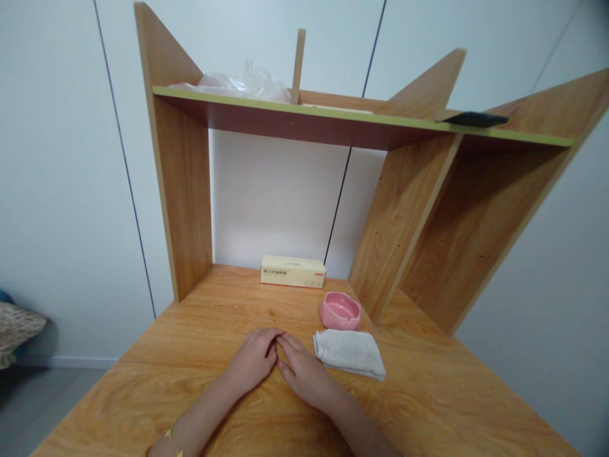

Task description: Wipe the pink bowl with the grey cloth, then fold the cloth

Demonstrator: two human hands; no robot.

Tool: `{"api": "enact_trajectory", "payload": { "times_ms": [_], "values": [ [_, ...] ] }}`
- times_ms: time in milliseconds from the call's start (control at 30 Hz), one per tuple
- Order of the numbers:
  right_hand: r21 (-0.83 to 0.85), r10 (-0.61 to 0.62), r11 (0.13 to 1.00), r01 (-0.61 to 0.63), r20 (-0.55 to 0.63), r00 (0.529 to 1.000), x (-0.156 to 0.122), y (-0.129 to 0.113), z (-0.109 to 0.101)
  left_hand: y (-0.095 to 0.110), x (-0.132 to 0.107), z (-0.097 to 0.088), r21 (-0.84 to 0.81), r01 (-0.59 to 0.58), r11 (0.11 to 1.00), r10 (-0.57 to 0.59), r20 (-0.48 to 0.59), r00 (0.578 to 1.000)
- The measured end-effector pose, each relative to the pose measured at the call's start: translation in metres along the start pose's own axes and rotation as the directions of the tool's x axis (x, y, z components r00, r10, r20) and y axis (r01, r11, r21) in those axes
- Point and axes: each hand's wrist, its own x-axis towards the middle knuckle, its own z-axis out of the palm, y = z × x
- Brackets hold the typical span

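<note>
My left hand and my right hand lie flat, palms down, on the wooden desk, their fingertips touching at the middle. Both hold nothing and the fingers are stretched out. Just right of my right hand lies a folded white cloth, close to it but apart. Behind the cloth sits a small pink dish. A long cream box with printed text lies against the back wall.
A wooden shelf unit rises from the desk's back, with side panels left and right. On its top shelf lie a crumpled clear plastic bag and a dark flat object. White walls surround the desk.
</note>
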Motion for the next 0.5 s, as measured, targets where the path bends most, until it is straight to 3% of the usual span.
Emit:
{"api": "enact_trajectory", "payload": {
  "times_ms": [500],
  "values": [
    [-0.012, 0.014, 1.000, -0.014, 0.011, 1.000, 0.0002, -0.0009, -0.0005, -0.0003, 0.0003, 0.0001, -0.007, -0.010, 1.000, 0.010, 0.005, 1.000]
  ]
}}
